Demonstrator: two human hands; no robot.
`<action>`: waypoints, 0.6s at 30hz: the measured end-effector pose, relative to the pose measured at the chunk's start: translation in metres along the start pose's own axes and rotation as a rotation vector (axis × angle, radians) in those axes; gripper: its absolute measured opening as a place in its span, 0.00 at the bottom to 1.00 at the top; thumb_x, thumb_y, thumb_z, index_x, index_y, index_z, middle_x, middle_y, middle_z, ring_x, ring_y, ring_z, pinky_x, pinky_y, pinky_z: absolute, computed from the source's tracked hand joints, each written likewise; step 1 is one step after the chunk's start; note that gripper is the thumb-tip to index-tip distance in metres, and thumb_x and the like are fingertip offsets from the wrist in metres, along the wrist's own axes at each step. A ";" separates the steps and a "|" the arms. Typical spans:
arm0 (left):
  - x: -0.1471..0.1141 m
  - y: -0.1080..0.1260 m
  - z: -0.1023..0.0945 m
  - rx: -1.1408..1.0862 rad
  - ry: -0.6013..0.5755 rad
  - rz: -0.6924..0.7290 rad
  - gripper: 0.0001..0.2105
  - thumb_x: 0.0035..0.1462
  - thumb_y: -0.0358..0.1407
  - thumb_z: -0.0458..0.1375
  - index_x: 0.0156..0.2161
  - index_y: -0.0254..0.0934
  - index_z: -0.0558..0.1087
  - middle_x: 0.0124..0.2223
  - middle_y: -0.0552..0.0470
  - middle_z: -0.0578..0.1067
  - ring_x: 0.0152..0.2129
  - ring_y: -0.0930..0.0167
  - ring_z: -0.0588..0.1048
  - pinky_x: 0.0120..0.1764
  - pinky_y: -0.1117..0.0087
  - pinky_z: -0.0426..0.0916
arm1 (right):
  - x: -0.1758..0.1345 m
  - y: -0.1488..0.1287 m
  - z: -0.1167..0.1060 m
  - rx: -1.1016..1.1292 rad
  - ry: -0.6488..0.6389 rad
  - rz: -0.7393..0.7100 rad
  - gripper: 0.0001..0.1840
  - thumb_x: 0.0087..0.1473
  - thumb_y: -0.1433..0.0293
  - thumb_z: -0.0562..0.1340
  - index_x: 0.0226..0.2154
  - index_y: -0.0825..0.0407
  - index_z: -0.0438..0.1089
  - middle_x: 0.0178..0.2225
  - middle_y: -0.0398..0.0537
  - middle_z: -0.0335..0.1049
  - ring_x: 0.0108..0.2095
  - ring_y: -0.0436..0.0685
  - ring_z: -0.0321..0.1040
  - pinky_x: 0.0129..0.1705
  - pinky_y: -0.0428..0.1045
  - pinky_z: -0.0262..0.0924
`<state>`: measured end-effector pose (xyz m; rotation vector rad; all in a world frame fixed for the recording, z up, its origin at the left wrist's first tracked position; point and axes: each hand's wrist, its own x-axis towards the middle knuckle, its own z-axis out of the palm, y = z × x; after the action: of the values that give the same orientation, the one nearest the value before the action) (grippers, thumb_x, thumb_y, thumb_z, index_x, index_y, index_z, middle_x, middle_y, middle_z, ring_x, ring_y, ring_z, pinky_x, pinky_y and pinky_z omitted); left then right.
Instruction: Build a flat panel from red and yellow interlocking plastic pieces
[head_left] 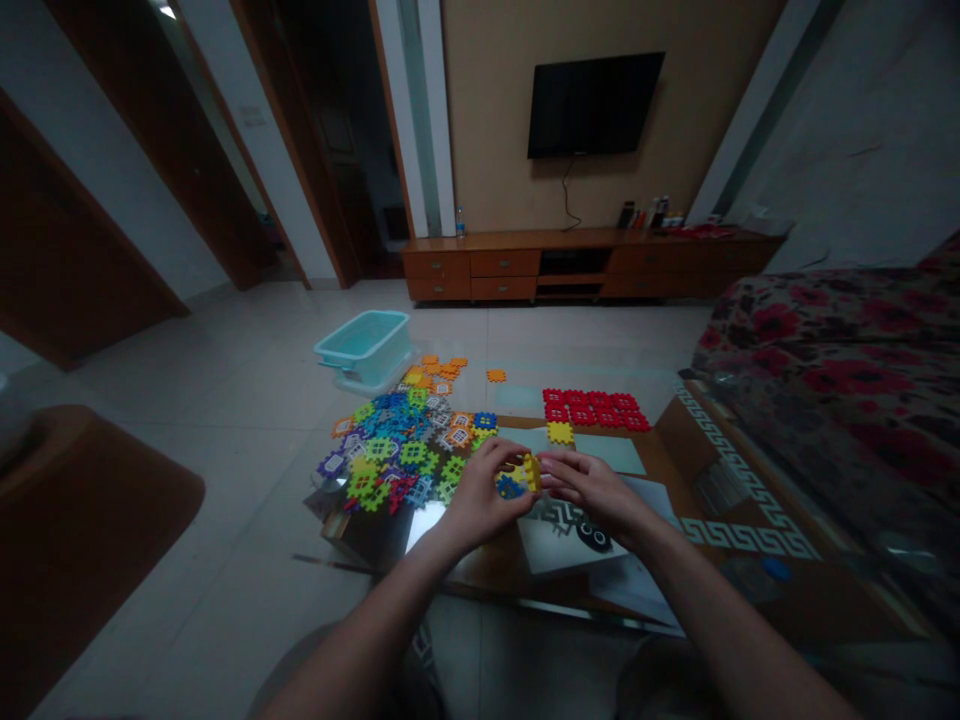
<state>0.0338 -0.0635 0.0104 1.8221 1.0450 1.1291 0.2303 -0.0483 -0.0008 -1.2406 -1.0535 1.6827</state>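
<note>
Above the glass table, a small yellow plastic tile with notched edges is held up between my two hands. My left hand pinches it from the left, thumb below and fingers curled over the top. From the right, the fingertips of my right hand press together at its edge. A blue notched piece shows inside the curve of my left hand; I cannot tell whether it is joined to the yellow one. Beyond my hands lies another yellow tile, near rows of red tiles.
A heap of mixed-colour tiles covers the table's left part. Orange tiles lie behind it, near a teal plastic bin. White sheets and a black round-eyed object are close to my right forearm. A flowered sofa stands right.
</note>
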 end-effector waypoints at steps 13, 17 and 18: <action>-0.004 -0.003 -0.001 0.180 -0.116 0.176 0.21 0.51 0.28 0.61 0.52 0.39 0.68 0.50 0.45 0.73 0.48 0.64 0.72 0.51 0.64 0.66 | -0.006 0.001 0.008 -0.025 -0.208 0.033 0.19 0.42 0.61 0.75 0.36 0.51 0.77 0.37 0.48 0.78 0.38 0.54 0.74 0.44 0.48 0.67; -0.004 -0.004 -0.002 0.175 -0.132 0.193 0.21 0.52 0.30 0.62 0.52 0.40 0.68 0.50 0.45 0.73 0.48 0.64 0.72 0.51 0.64 0.66 | -0.007 0.001 0.006 -0.025 -0.231 0.036 0.17 0.42 0.61 0.74 0.36 0.51 0.77 0.36 0.48 0.78 0.38 0.54 0.74 0.43 0.48 0.68; -0.004 -0.004 -0.002 0.174 -0.135 0.194 0.21 0.52 0.30 0.62 0.52 0.40 0.68 0.50 0.45 0.73 0.48 0.64 0.72 0.51 0.63 0.66 | -0.008 0.001 0.006 -0.022 -0.235 0.041 0.17 0.43 0.62 0.74 0.36 0.51 0.77 0.37 0.48 0.77 0.38 0.54 0.74 0.43 0.48 0.68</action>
<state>0.0295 -0.0654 0.0057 2.1447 0.9281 1.0357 0.2264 -0.0565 0.0020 -1.1028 -1.1946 1.8875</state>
